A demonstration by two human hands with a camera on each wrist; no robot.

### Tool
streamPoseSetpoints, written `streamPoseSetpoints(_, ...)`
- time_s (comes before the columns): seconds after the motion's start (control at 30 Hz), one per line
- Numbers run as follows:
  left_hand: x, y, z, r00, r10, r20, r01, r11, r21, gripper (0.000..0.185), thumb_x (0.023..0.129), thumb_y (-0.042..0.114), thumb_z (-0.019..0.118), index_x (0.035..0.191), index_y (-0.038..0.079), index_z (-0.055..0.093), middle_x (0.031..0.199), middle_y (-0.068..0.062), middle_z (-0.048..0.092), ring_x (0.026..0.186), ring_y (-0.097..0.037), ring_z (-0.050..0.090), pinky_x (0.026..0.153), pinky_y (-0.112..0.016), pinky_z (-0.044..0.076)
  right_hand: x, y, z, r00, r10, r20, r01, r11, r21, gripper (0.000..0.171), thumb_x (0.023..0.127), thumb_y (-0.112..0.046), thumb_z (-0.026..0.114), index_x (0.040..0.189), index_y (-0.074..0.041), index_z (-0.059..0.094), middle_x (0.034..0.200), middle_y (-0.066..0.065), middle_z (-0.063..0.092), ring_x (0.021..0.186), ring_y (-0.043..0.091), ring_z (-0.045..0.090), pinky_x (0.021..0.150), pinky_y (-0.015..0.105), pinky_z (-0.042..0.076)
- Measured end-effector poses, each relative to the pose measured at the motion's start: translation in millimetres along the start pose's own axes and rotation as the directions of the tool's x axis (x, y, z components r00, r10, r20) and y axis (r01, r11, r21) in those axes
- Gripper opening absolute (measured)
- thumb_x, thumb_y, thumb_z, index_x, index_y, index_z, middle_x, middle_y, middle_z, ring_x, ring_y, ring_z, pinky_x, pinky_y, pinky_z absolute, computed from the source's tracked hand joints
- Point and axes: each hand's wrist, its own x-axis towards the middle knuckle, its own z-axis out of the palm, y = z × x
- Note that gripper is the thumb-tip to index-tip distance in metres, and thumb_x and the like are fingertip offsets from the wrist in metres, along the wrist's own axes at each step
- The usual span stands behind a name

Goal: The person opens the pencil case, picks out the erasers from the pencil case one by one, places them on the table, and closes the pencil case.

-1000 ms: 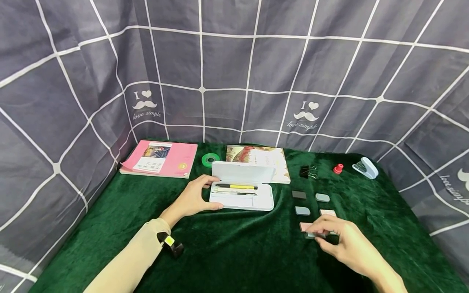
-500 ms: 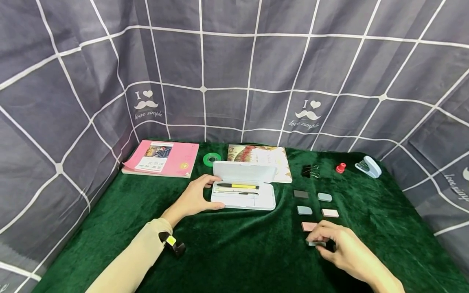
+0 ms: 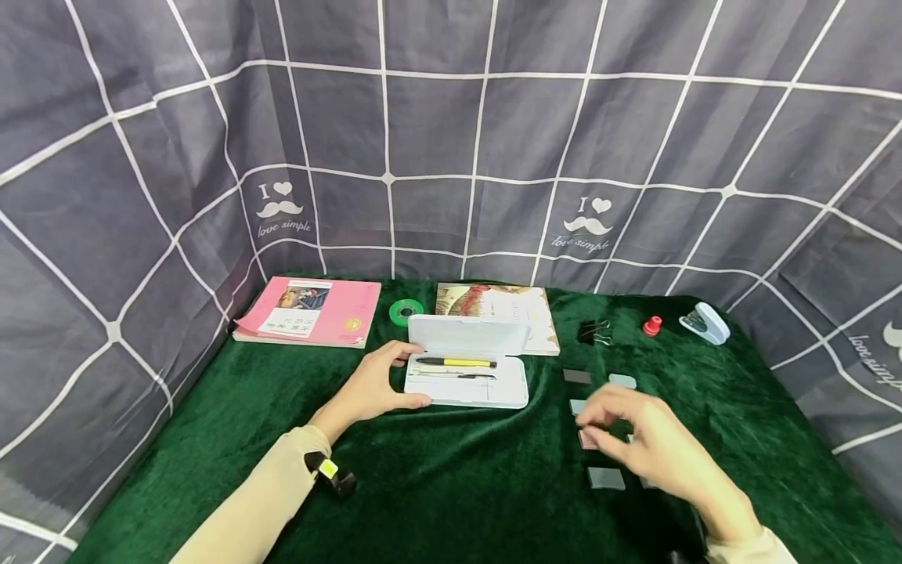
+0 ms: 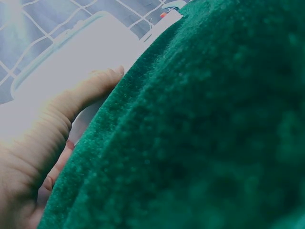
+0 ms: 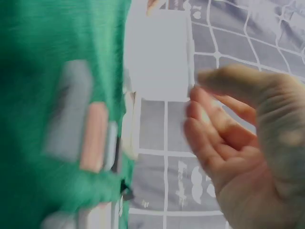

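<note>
My left hand (image 3: 369, 384) holds the left end of an open white pencil case (image 3: 509, 388), thumb at its front edge and fingers behind. Pens (image 3: 458, 363) lie inside it, and its lid (image 3: 468, 335) stands raised. Held above the erasers, my right hand (image 3: 648, 442) has bent fingers with nothing between them. A grey eraser (image 3: 607, 479) lies flat just below that hand. Partly covered by the fingers are a pink eraser (image 3: 586, 442) and a blue eraser (image 3: 576, 407). Farther back lie a dark grey eraser (image 3: 577, 377) and a light blue eraser (image 3: 622, 381).
Behind the case are a pink book (image 3: 352, 309), a green tape roll (image 3: 405, 312) and a patterned booklet (image 3: 543, 321). At the back right sit a black binder clip (image 3: 595, 332), a small red object (image 3: 652, 326) and a light blue stapler (image 3: 705, 323). Green cloth (image 3: 451, 486) covers the table.
My right hand has let go of the grey eraser, which now lies flat, and has risen away from it toward the back. The left hand stays on the pencil case.
</note>
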Motion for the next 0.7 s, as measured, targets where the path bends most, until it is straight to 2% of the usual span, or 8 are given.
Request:
streamPoseSetpoints(0.07,-0.1,-0.2,-0.6,1.000,-0.004,-0.002,0.004,1.000,-0.001,0.085,0.084,0.045,0.100,0.153,0.015,0.062,0.152,-0.008,0.064,0.133,-0.033,0.065,0.115,-0.053,0.055,18,1,3,0.998,0.013,-0.068,-0.015,0.999,-0.031,0.043,0.090,0.006,0.089,0.109,-0.031,0.075,0.103,-0.011,0.074,0.088,0.008,0.070,0.080,0.015,0.054)
streamPoseSetpoints(0.17,-0.4,-1.2,-1.4,1.000,-0.005,-0.006,0.005,1.000,0.002,0.084,0.083,0.044,0.101,0.152,0.015,0.062,0.151,-0.008,0.064,0.133,-0.032,0.065,0.115,-0.053,0.055,45,6,13,0.988,0.057,-0.146,-0.064,0.997,-0.042,0.036,0.093,0.004,0.088,0.118,-0.020,0.075,0.111,-0.009,0.075,0.094,0.014,0.071,0.084,0.017,0.057)
streamPoseSetpoints(0.27,-0.1,-1.0,-1.2,1.000,-0.009,-0.016,0.008,1.000,-0.012,0.085,0.082,0.041,0.102,0.148,0.014,0.056,0.148,-0.010,0.064,0.132,-0.032,0.065,0.115,-0.053,0.055,69,13,26,0.974,0.115,-0.193,-0.112,0.993,0.023,0.035,0.098,0.002,0.084,0.130,-0.007,0.071,0.120,-0.002,0.075,0.103,0.019,0.072,0.089,0.023,0.060)
streamPoseSetpoints(0.37,1.3,1.0,-0.5,0.999,-0.021,-0.034,0.019,0.999,-0.046,0.092,0.080,0.037,0.105,0.144,0.014,0.043,0.145,-0.012,0.063,0.133,-0.032,0.064,0.116,-0.052,0.053,90,20,36,0.958,0.179,-0.224,-0.159,0.982,0.103,0.043,0.102,-0.002,0.079,0.142,-0.003,0.065,0.134,0.006,0.072,0.115,0.028,0.070,0.095,0.030,0.061)
streamPoseSetpoints(0.47,3.1,0.9,0.9,0.999,-0.011,-0.048,0.008,0.997,-0.076,0.106,0.079,0.035,0.105,0.151,0.015,0.030,0.145,-0.012,0.065,0.133,-0.031,0.064,0.116,-0.052,0.053,103,26,44,0.950,0.220,-0.222,-0.194,0.972,0.136,0.048,0.105,-0.007,0.076,0.151,-0.003,0.060,0.145,0.012,0.069,0.125,0.033,0.068,0.101,0.043,0.061)
streamPoseSetpoints(0.57,3.2,-0.4,1.9,0.999,0.004,-0.042,-0.008,0.996,-0.088,0.119,0.080,0.036,0.105,0.164,0.016,0.023,0.147,-0.012,0.066,0.135,-0.030,0.064,0.115,-0.051,0.053,104,29,50,0.956,0.237,-0.174,-0.219,0.969,0.113,0.047,0.108,-0.013,0.074,0.153,-0.006,0.062,0.145,0.015,0.068,0.126,0.036,0.068,0.103,0.055,0.060)
streamPoseSetpoints(0.63,2.4,-1.5,2.5,0.999,0.008,-0.038,-0.011,0.997,-0.078,0.122,0.080,0.039,0.104,0.168,0.016,0.023,0.148,-0.011,0.066,0.135,-0.030,0.064,0.115,-0.052,0.053,101,31,53,0.957,0.257,-0.133,-0.245,0.965,0.097,0.042,0.110,-0.019,0.073,0.150,-0.010,0.066,0.143,0.012,0.070,0.123,0.033,0.070,0.101,0.057,0.062)
streamPoseSetpoints(0.7,1.0,-2.2,2.2,0.999,0.004,-0.036,-0.006,0.998,-0.062,0.117,0.081,0.042,0.103,0.167,0.017,0.029,0.148,-0.011,0.065,0.135,-0.030,0.064,0.115,-0.053,0.054,100,33,55,0.958,0.269,-0.100,-0.260,0.962,0.087,0.033,0.112,-0.025,0.072,0.143,-0.014,0.072,0.136,0.007,0.073,0.119,0.029,0.072,0.100,0.057,0.062)
